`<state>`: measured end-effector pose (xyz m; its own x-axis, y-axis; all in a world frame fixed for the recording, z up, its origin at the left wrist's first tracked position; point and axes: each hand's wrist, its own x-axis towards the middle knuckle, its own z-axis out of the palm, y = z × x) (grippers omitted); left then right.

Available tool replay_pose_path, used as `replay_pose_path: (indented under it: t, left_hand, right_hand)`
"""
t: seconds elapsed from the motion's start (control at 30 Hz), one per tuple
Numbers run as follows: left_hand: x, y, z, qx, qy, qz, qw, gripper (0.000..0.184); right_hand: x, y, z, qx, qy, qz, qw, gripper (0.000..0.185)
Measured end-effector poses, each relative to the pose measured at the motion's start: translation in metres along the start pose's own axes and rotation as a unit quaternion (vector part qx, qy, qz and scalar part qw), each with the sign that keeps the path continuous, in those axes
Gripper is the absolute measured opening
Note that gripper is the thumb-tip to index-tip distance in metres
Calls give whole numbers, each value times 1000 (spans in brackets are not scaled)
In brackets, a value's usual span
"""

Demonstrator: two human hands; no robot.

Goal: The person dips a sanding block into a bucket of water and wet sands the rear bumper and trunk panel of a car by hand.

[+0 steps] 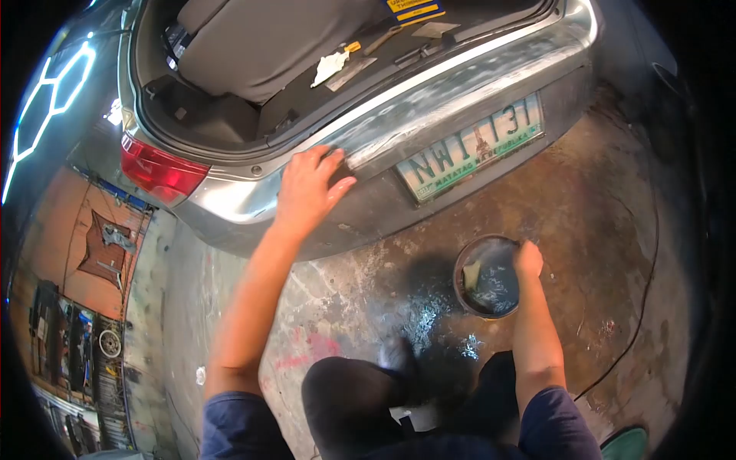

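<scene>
- Left hand (310, 188): released, fingertips on upper edge of silver rear bumper (337, 218), thumb held apart.
- Right hand (529, 259): fingers curled, at right rim of round water container (459, 290); can't tell if it grips the rim.
- Container: on concrete floor (345, 295), just left of right hand; cloudy water, pale yellowish piece (471, 274) inside at far side from hand.
- Licence plate (475, 149): on the bumper, right of left hand, ahead of right hand; reddish-brown mark near middle.
- Bumper top, right of left hand: streaky, whitish, scuffed look.
- Red tail light (162, 170): left of left hand.
- Open trunk (295, 119): beyond left hand; crumpled white item (330, 68) and blue-yellow package (416, 10) farther in.
- Shiny wet patches (423, 318): floor between the hands, nearer the body.
- Dark cable (649, 295): floor, right of right hand.
- Green round object (625, 445): nearer the body than right hand, off right, partly cut off.
</scene>
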<state>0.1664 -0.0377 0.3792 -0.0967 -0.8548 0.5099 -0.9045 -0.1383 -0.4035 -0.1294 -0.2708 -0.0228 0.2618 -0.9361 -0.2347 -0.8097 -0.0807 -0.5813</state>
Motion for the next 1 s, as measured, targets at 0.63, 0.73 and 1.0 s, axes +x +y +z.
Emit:
replay_pose_path:
  t: [0.63, 0.73, 1.0]
  left_hand:
    - [8, -24, 7, 19, -80, 137, 987, 59]
    - [18, -16, 12, 21, -65, 132, 989, 56]
    - [157, 69, 64, -19, -16, 188, 982, 46]
  right_hand:
    - [1, -4, -10, -18, 4, -51, 999, 27]
    - [1, 0, -4, -16, 28, -69, 997, 28]
    - [-4, -5, -15, -24, 14, -45, 999, 28]
